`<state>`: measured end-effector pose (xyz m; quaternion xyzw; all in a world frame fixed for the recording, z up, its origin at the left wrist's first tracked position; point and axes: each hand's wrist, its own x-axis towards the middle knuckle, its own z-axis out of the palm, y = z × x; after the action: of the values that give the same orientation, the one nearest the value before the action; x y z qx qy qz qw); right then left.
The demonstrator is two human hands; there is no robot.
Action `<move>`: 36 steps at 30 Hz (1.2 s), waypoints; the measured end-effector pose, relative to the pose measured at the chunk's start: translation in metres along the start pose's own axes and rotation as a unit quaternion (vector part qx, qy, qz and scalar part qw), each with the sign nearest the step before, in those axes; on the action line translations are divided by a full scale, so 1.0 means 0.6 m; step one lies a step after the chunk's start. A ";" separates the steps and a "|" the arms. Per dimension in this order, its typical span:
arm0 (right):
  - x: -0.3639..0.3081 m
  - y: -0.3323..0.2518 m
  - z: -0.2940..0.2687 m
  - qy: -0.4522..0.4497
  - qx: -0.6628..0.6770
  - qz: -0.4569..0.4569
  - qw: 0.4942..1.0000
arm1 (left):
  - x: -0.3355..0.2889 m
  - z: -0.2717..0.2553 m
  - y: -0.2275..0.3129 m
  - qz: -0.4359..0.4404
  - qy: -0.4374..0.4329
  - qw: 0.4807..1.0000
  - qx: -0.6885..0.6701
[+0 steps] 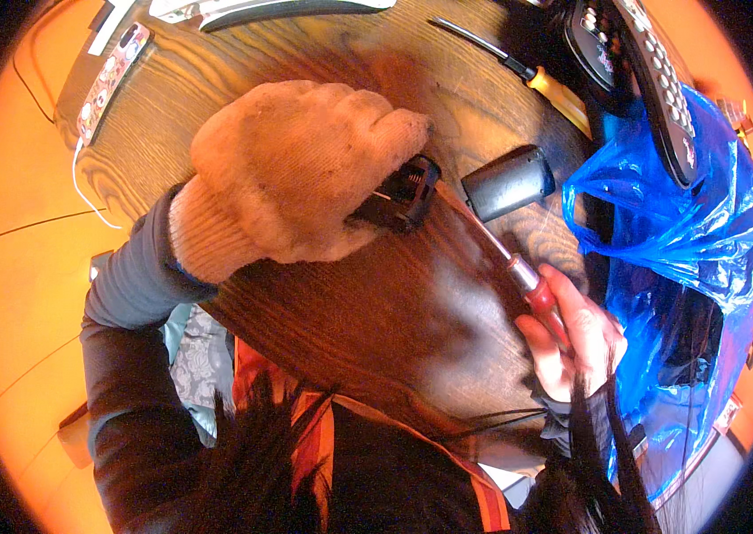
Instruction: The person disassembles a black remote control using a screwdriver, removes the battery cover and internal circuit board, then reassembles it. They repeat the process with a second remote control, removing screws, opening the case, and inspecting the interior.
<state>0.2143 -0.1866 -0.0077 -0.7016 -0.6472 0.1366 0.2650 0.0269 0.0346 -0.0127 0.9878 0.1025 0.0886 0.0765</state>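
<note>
My left hand [296, 169], in an off-white knit glove, is wrapped round a small black plastic housing [414, 191]. The housing's open end faces right, and most of its body is hidden by the glove. My bare right hand [576, 338] grips a screwdriver [543, 303] by its red handle. Its metal shaft points up and left toward the housing; whether the tip touches it I cannot tell. Just right of the housing, a loose dark, shiny plastic cover [510, 181] lies on the wooden table [350, 311].
A second screwdriver [563, 100] with a yellow handle lies at the far right. Beside it are a black remote control [661, 89] and a crinkled blue plastic bag [679, 240]. At the far left rests a phone in a patterned case [109, 84], with a white cable [87, 191].
</note>
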 end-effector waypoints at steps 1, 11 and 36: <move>0.001 0.002 0.001 0.000 0.033 0.012 0.999 | 0.001 0.002 0.001 0.002 0.016 1.000 0.009; -0.001 -0.012 0.008 0.019 0.246 0.182 0.952 | -0.006 0.000 0.010 -0.040 -0.054 0.997 0.043; -0.004 -0.020 -0.002 -0.006 -0.165 -0.038 0.986 | -0.002 -0.002 0.021 -0.015 -0.073 0.997 -0.006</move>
<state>0.2043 -0.1889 -0.0006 -0.7099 -0.6884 0.0219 0.1471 0.0279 0.0223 -0.0094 0.9895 0.1115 0.0161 0.0908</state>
